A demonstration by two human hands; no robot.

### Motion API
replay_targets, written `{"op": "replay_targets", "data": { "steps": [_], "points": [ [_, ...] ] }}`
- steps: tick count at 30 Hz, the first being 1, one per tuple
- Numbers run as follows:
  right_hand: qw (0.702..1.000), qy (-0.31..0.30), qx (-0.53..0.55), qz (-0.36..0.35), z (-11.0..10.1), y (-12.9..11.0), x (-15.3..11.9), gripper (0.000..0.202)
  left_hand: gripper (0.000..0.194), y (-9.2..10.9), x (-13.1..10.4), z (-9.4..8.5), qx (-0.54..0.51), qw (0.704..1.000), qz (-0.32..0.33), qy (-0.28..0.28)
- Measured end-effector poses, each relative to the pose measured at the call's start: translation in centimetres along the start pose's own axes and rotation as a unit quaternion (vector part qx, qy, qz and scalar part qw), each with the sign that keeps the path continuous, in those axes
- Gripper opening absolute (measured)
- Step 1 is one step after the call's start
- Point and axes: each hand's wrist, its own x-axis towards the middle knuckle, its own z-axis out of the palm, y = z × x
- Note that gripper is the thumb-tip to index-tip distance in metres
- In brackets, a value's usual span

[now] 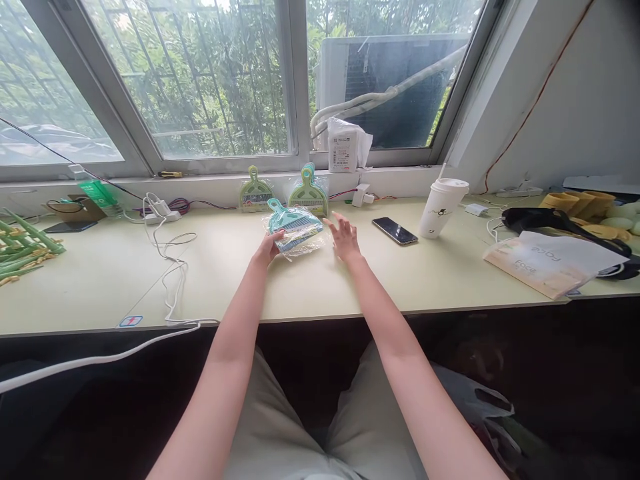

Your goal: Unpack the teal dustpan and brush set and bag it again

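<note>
The left hand (269,247) grips the near left edge of a teal plastic mini dustpan-and-brush set sealed in a clear crinkly bag (294,229), its fingers closed on the wrapping. The set lies on the pale yellow-green desk (320,283), towards the far middle, with its handle pointing away to the far left. The right hand (344,239) hovers just right of the packet, fingers spread and loose, holding nothing; whether a fingertip brushes the wrapping cannot be told.

Behind the packet, two more bagged dustpan sets in light green (255,193) (308,191) lean against the white window ledge. Further right on the ledge stands a white pack of tissues (345,147).

To the right of the right hand a black smartphone (395,231) lies flat on the desk, and beyond it a white lidded paper cup (443,207) stands upright. Near the right edge rests a white and tan paper bag with printed letters (547,261).

On the left, a white cable (170,267) trails across the desk and over its near edge, and a bundle of green sticks (23,247) lies at the far left.
</note>
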Motion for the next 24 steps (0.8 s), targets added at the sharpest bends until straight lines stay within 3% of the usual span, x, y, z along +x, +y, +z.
{"op": "replay_targets", "data": {
  "steps": [4,9,14,18,24],
  "points": [
    [0.989,0.009,0.034,-0.143,-0.3,-1.1,-0.2,0.070,0.051,-0.5,-0.1,-0.3,0.021,0.999,-0.004,-0.033],
    [0.978,-0.012,0.083,-0.194,-0.3,-2.3,0.0,0.062,0.046,-0.4,-0.5,0.2,0.022,0.998,-0.022,-0.051],
    [0.975,-0.024,0.150,-0.163,1.1,-2.2,0.3,0.048,0.045,0.6,-1.2,0.5,-0.009,0.993,-0.105,-0.053],
    [0.968,-0.062,0.212,-0.118,1.9,-1.9,0.5,0.049,0.044,0.8,-1.4,0.1,-0.038,0.986,-0.128,-0.096],
    [0.970,-0.020,0.238,-0.035,1.7,-1.7,0.3,0.027,0.045,0.5,-1.2,-0.4,0.012,0.979,-0.149,-0.141]
  ]
}}
